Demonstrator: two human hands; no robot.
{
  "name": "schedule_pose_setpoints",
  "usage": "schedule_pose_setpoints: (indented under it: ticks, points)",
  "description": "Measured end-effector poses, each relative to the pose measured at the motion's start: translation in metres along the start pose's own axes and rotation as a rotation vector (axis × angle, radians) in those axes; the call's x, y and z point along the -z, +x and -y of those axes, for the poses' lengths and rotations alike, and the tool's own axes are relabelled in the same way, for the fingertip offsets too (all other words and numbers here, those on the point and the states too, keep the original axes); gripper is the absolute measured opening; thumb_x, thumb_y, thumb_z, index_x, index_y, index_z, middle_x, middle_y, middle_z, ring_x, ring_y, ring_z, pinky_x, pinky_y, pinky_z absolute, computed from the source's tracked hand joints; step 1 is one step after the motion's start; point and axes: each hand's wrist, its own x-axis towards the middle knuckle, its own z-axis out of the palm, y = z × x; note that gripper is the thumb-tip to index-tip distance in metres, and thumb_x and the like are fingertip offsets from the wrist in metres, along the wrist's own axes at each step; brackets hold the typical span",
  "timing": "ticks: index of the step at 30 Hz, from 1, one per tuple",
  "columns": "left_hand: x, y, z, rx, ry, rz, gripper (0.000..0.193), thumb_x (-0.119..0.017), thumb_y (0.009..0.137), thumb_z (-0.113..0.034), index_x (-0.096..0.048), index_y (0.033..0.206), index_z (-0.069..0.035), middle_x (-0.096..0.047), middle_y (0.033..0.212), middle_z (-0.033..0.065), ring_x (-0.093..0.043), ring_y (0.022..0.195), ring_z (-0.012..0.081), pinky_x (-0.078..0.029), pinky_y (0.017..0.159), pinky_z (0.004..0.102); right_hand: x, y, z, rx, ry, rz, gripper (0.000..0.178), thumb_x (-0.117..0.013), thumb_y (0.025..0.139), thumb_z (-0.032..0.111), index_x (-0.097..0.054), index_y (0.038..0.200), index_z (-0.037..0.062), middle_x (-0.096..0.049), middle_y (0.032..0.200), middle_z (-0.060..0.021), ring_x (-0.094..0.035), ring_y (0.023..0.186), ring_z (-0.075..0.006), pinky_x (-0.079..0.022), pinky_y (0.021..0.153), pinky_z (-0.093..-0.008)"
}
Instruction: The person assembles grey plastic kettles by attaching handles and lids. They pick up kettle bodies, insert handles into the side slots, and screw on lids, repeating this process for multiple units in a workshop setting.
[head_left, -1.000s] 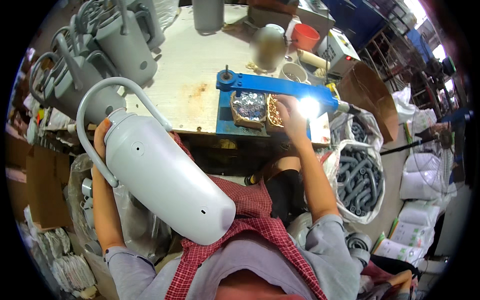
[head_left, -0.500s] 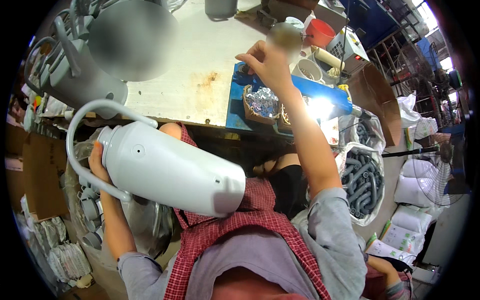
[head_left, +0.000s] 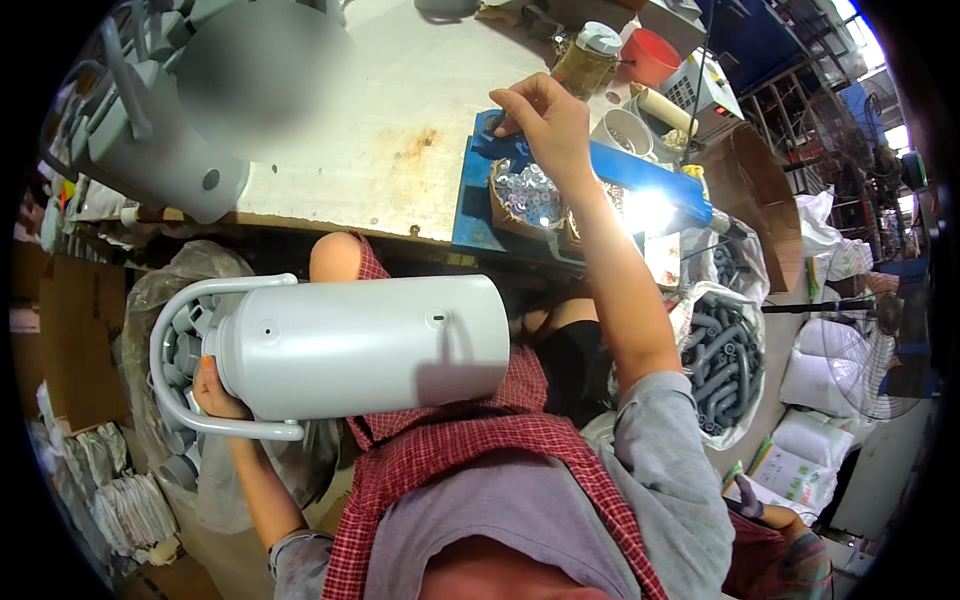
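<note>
A: Where is the pale grey cylindrical container (head_left: 370, 345) lying?

B: It is lying sideways left of the frame's centre, covering part of the red checked cloth apron (head_left: 470, 440). Its curved grey handle (head_left: 165, 365) is looping around the left end.

A: What is the left hand (head_left: 218, 390) doing?

B: It is gripping the container's narrow neck, the thumb showing near its left end.

A: And where is the right hand (head_left: 555, 122) reaching?

B: Toward the upper middle of the frame, by the left end of the blue metal bar (head_left: 650, 178). Thumb and forefinger are bending close to each other, but I cannot tell whether they are pinching anything.

A: What is surrounding that hand?

B: A brown box of small silvery washers (head_left: 528, 190) is sitting just below it, a white mug (head_left: 622, 130) is standing to its right, and a brownish jar with a pale lid (head_left: 585, 65) is standing above. A bright white lamp (head_left: 650, 210) is shining beside the bar.

A: And farther right?

B: A white bag of dark grey curved tubes (head_left: 720, 360) is gaping open.
</note>
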Motion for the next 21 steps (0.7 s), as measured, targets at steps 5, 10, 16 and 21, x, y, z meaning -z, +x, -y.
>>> schedule_pose_setpoints:
  ticks: [5, 10, 16, 21]
  points:
    - [-0.011, -0.004, -0.003, 0.064, -0.088, 0.024, 0.029, -0.048, 0.098, -0.029, -0.056, 0.095, -0.001, -0.055, 0.086, 0.0033, -0.048, 0.075, 0.0104, -0.042, 0.070, 0.0253, 0.003, 0.001, 0.011, -0.012, -0.147, 0.060, 0.018, -0.069, 0.085, 0.014, -0.064, 0.085, -0.0029, -0.068, 0.071, -0.0090, -0.066, 0.059, -0.0123, -0.049, 0.054, -0.0229]
    - [-0.026, -0.011, -0.001, -0.056, -0.009, -0.150, 0.031, -0.049, 0.097, -0.027, -0.051, 0.114, -0.001, -0.053, 0.107, 0.0072, -0.049, 0.097, 0.0138, -0.039, 0.089, 0.0276, 0.003, -0.003, 0.007, 0.077, -0.168, 0.037, 0.014, -0.068, 0.084, 0.011, -0.066, 0.091, -0.0008, -0.068, 0.075, -0.0096, -0.067, 0.064, -0.0138, -0.050, 0.058, -0.0244]
    - [-0.008, -0.024, 0.010, 0.044, -0.023, -0.093, 0.039, -0.041, 0.099, -0.030, -0.049, 0.123, 0.000, -0.052, 0.119, 0.0105, -0.051, 0.106, 0.0179, -0.038, 0.095, 0.0303, 0.032, -0.068, 0.008, 0.174, -0.408, 0.005, 0.008, -0.068, 0.083, 0.010, -0.069, 0.088, 0.0038, -0.067, 0.079, -0.0094, -0.067, 0.069, -0.0186, -0.050, 0.060, -0.0264]
    - [-0.024, -0.022, -0.005, 0.035, 0.043, -0.085, 0.037, -0.044, 0.099, -0.029, -0.050, 0.123, -0.001, -0.057, 0.107, 0.0098, -0.057, 0.090, 0.0149, -0.045, 0.083, 0.0264, 0.056, -0.098, -0.101, 0.103, -0.876, 0.255, 0.014, -0.066, 0.078, 0.007, -0.070, 0.091, 0.0057, -0.066, 0.088, -0.0101, -0.064, 0.081, -0.0273, -0.052, 0.072, -0.0383]
